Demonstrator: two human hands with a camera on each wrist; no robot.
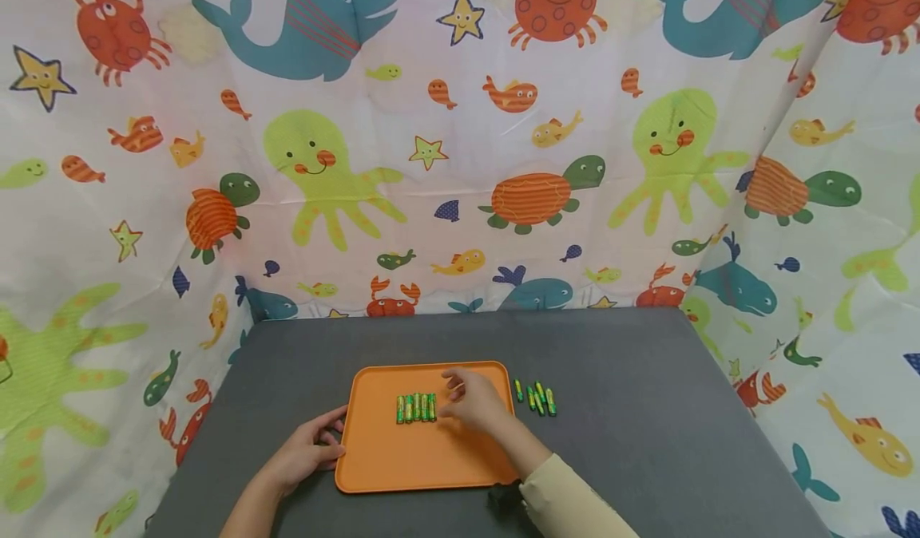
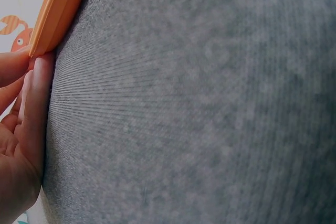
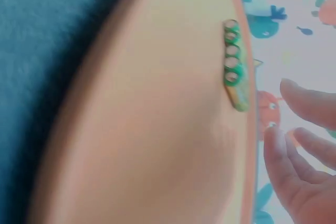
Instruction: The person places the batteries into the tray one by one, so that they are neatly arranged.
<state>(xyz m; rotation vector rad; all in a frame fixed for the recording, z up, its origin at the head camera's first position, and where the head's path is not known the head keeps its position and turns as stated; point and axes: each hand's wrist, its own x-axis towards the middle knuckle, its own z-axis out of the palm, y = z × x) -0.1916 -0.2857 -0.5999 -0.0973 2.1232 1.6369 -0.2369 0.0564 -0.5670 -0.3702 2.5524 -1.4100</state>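
Observation:
A row of several green batteries (image 1: 417, 408) lies side by side on the orange tray (image 1: 402, 466). My right hand (image 1: 474, 398) hovers over the tray just right of this row, its fingers spread and nothing between them. The right wrist view shows the same hand (image 3: 304, 166) with thumb and fingers apart, beyond the row of batteries (image 3: 232, 56). At the tray's left edge my left hand (image 1: 309, 450) holds the rim. Close up in the left wrist view, the fingers of that hand (image 2: 23, 124) meet the tray's corner (image 2: 58, 19), one finger low along the table.
More green batteries (image 1: 541, 398) lie loose on the dark grey table (image 1: 632, 410), just right of the tray. A small black object (image 1: 505, 496) shows beside the right sleeve (image 1: 568, 498). A curtain (image 1: 460, 195) printed with sea animals encloses the table's back and sides.

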